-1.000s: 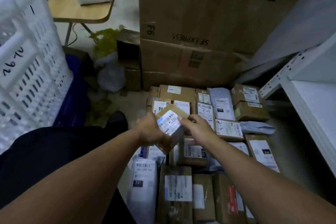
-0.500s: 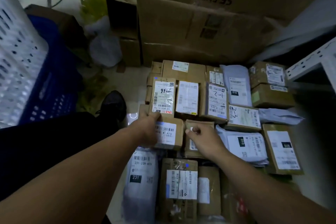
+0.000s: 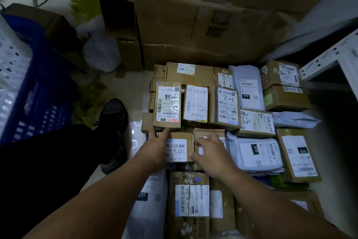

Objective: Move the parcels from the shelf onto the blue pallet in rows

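A small cardboard parcel (image 3: 179,149) with a barcode label lies flat in the near-middle row of parcels on the floor. My left hand (image 3: 155,147) holds its left side, thumb and fingers at the far-left corner. My right hand (image 3: 211,154) grips its right edge, thumb against the side and fingers curled over the top by the neighbouring brown parcel (image 3: 209,133). Several labelled boxes and grey mailer bags (image 3: 255,153) lie in rows around it. They hide the pallet beneath them. A corner of the white metal shelf (image 3: 329,62) shows at the right.
Large SF Express cartons (image 3: 203,25) stand stacked behind the rows. A blue crate (image 3: 42,91) under a white basket stands at the left. My black shoe (image 3: 112,120) and dark trouser leg are just left of the parcels. A white plastic bag (image 3: 100,52) and green leaves lie beyond.
The small parcel was held up in both hands a second ago. It has come down into the row and now lies flat with both hands still on it. The view has tilted downward.
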